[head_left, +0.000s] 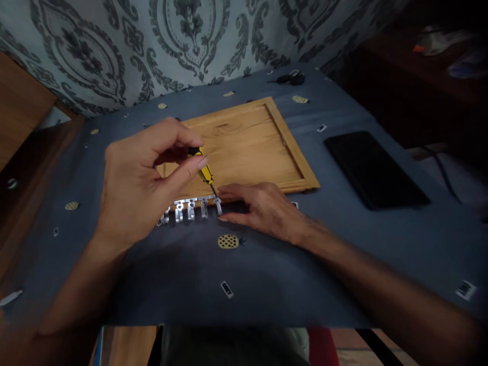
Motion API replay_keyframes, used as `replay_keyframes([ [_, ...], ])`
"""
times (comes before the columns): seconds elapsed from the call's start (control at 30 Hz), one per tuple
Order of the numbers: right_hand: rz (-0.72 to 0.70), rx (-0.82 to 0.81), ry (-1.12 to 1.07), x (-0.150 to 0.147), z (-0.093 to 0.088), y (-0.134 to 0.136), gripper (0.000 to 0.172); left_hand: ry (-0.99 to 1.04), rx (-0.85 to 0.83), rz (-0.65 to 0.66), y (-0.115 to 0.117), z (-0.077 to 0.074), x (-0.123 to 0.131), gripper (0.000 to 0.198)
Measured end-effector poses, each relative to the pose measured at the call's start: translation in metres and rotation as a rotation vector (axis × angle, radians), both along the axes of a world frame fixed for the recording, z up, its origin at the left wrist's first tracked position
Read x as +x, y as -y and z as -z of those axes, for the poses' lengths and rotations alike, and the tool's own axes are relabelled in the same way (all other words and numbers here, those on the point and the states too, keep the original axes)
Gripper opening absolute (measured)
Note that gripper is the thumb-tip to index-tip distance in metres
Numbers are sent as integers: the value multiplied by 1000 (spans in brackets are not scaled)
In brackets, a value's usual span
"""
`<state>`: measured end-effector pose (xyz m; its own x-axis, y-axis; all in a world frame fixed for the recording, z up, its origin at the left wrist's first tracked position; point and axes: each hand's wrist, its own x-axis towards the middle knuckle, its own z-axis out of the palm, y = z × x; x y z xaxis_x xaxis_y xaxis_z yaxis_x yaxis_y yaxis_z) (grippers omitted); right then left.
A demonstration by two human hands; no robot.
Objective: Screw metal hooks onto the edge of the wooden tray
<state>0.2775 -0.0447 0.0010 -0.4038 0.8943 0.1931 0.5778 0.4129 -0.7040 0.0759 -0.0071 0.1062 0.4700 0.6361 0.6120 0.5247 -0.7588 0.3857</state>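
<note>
My left hand [143,175] is closed round the handle of a small yellow and black screwdriver [206,173]. The screwdriver tilts down to the right, its tip at the right end of a silver metal hook rail [191,206]. Several hooks hang from this rail, which lies along the near edge of a framed wooden board [244,152]. From the right, my right hand [267,211] pinches round the rail's last hook and the board edge, index finger above and thumb below. A screw under the tip is too small to make out. My left hand hides the board's left part.
A dark blue cloth printed with pineapples [229,241] covers the table. A black phone [375,170] lies to the right of the board. Dark keys [292,78] lie at the back, before a patterned curtain [190,35]. Wooden furniture [23,107] stands at the left.
</note>
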Motion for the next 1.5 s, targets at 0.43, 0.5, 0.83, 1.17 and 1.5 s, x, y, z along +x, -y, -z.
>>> replay_keyframes([
  [0.43,3,5,-14,0,0,0,45,-79,119,22,2,-4,-3,7],
  [0.5,7,3,-14,0,0,0,45,-84,123,25,2,-4,-4,7],
  [0.83,6,-16,-2,-2,-2,0,46,-110,102,44,2,-7,-4,5],
  [1.17,0,10,9,0,0,-1,47,-55,93,18,2,-7,-4,9],
  [1.5,3,-1,-21,1,0,0,47,-7,107,-12,2,-12,-9,10],
])
